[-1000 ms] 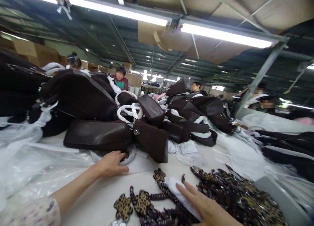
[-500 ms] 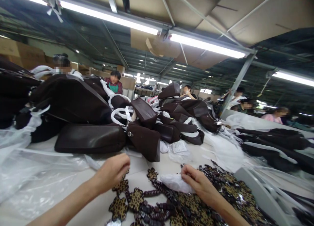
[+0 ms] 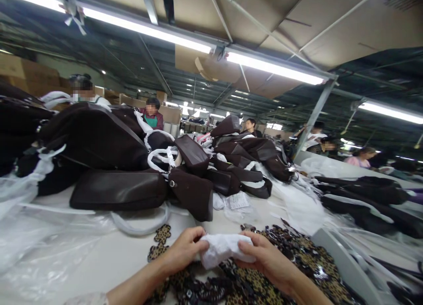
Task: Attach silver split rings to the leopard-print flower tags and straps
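A piece of crumpled white wrapping paper point(image 3: 222, 248) is held up between both hands over the worktable. My left hand point(image 3: 188, 247) pinches its left end, thumb on the near side. My right hand point(image 3: 264, 256) grips the right end the same way. Whether anything lies inside the paper cannot be seen. Below and behind it spreads a heap of leopard-print flower-shaped pieces with dark beaded strands point(image 3: 300, 252), partly covered by my hands and forearms.
Dark brown bags point(image 3: 119, 188) with white-wrapped handles are piled across the table's back. Clear plastic sheets point(image 3: 56, 252) lie at left. A grey partition point(image 3: 343, 261) borders the right side. Several people work beyond, one in a green apron point(image 3: 151, 121).
My left hand has moved right and taken hold of the white paper's left end. My right hand has shifted slightly, and the paper is now stretched between both hands.
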`<state>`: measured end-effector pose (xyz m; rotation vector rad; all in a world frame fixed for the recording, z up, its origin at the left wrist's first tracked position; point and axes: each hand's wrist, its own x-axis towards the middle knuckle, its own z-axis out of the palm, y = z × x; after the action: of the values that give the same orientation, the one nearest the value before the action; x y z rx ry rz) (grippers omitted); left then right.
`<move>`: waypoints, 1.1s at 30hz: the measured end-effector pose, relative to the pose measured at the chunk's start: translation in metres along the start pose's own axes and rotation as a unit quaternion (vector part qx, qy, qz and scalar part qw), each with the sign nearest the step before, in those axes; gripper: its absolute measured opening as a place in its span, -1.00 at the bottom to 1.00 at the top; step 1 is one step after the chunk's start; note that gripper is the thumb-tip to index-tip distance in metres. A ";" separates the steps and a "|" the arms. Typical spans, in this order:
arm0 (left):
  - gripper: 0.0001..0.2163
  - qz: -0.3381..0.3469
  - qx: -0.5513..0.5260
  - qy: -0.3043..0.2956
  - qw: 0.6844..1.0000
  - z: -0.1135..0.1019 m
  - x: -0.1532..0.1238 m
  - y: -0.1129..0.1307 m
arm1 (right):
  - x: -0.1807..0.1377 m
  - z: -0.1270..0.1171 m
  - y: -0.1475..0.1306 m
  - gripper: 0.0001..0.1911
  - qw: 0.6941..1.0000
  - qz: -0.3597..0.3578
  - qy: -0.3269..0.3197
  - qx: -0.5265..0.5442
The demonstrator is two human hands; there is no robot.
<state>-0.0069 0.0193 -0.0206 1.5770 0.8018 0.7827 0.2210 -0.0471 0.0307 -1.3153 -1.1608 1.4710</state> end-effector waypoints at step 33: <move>-0.84 0.033 -0.025 0.006 0.999 -0.012 0.000 0.056 | -0.011 0.014 -0.040 -0.95 0.927 -0.231 0.062 -0.288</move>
<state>-0.0127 0.0191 0.0361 1.5607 0.7367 0.8541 0.2082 -0.0504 0.0724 -1.3522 -1.7536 0.7130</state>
